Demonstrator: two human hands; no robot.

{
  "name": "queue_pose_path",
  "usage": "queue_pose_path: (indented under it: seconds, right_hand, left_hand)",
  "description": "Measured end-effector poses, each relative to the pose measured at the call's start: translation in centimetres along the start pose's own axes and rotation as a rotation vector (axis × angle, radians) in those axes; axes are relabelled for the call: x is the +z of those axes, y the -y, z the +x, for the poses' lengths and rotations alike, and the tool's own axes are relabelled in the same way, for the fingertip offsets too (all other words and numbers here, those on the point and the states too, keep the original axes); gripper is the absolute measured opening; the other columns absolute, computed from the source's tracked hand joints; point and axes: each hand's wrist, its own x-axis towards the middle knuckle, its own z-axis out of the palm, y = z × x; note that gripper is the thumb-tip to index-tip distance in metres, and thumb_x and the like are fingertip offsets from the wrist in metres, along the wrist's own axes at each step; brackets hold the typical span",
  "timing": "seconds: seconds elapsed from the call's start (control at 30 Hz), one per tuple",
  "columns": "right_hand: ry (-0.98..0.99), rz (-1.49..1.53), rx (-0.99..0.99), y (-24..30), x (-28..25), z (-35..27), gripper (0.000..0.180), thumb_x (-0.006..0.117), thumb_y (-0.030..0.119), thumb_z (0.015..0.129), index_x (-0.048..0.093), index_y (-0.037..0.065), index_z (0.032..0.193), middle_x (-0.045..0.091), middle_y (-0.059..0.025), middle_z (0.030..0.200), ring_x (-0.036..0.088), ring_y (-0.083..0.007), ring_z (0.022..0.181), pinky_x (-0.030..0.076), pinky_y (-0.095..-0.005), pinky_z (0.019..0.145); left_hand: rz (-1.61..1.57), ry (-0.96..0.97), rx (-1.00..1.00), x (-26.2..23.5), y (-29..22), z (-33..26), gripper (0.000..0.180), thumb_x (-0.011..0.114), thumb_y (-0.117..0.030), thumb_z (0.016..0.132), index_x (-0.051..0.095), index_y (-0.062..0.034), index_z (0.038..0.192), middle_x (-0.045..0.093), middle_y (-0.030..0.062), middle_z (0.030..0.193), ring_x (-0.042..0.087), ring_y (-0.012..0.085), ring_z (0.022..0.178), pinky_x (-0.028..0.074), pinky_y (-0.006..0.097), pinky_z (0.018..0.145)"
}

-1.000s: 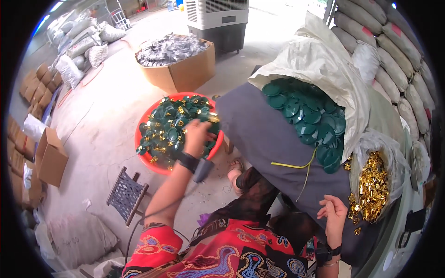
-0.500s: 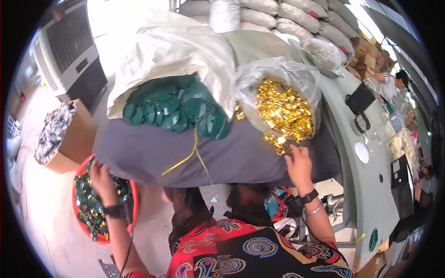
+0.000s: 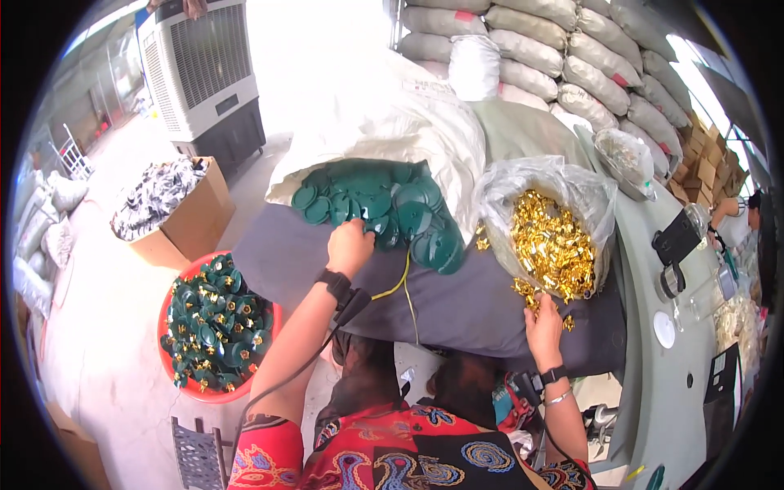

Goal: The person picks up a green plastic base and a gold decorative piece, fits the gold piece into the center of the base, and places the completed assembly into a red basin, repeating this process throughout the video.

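Dark green round plastic discs spill from the mouth of a white woven sack. At their near edge is my left hand, its fingers bent and closed on a disc, the fingertips partly hidden. Shiny gold flower-like pieces fill a clear plastic bag to the right, with some spilled at its near side. My right hand is at that spill, thumb and fingers pinched on a gold piece. On the floor at left, a red basin holds green discs with gold pieces on them.
A grey-purple cloth covers the work surface, and a yellow tie lies on it. Left stand a cardboard box of grey-white scraps and an air cooler. Stacked sacks rise behind. A green-grey table runs along the right.
My left hand has moved from above the red basin, up and right, to the green discs. My right hand stays by the spilled gold pieces, its fingers now closer together. The view has shifted left.
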Motion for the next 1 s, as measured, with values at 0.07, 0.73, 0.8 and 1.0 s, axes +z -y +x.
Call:
queue_pose_path:
  seconds: [0.07, 0.73, 0.8, 1.0]
  right_hand:
    - [-0.040, 0.028, -0.012, -0.5, 0.0, -0.5, 0.032, 0.069, 0.009, 0.077, 0.050, 0.002, 0.102, 0.060, -0.0202, 0.090, 0.060, -0.0390, 0.081, 0.047, -0.0462, 0.069]
    - [0.127, -0.050, -0.114, 2.3, -3.2, -0.5, 0.028, 0.067, 0.006, 0.076, 0.054, -0.001, 0.099, 0.059, -0.0222, 0.092, 0.059, -0.0415, 0.084, 0.047, -0.0467, 0.073]
    - [0.125, -0.040, -0.093, 3.4, -3.7, -0.8, 0.028, 0.068, 0.007, 0.076, 0.054, -0.002, 0.099, 0.060, -0.0222, 0.091, 0.059, -0.0405, 0.084, 0.048, -0.0463, 0.072]
    - [0.142, 0.159, -0.061, 5.7, -3.8, -1.2, 0.030, 0.069, 0.006, 0.076, 0.056, 0.000, 0.102, 0.060, -0.0187, 0.088, 0.060, -0.0374, 0.078, 0.049, -0.0421, 0.069]
  left_hand:
    - [0.054, 0.109, -0.209, 0.9, 0.0, 1.0, 0.030, 0.064, -0.026, 0.078, 0.064, -0.0003, 0.093, 0.063, 0.0258, 0.096, 0.063, 0.0392, 0.084, 0.051, 0.045, 0.072]
    - [-0.176, 0.095, -0.176, 2.5, -1.2, -2.2, 0.042, 0.078, -0.026, 0.065, 0.056, -0.0057, 0.095, 0.064, 0.0118, 0.085, 0.061, 0.0307, 0.083, 0.049, 0.040, 0.072]
    - [-0.238, 0.141, -0.222, 2.5, -1.5, -1.6, 0.050, 0.078, -0.024, 0.066, 0.052, -0.0039, 0.104, 0.065, 0.0147, 0.092, 0.059, 0.0327, 0.093, 0.048, 0.042, 0.079]
    - [-0.149, 0.138, -0.294, 3.2, -2.4, -1.3, 0.061, 0.080, -0.019, 0.064, 0.047, -0.0016, 0.112, 0.065, 0.0195, 0.099, 0.061, 0.0359, 0.096, 0.049, 0.042, 0.082]
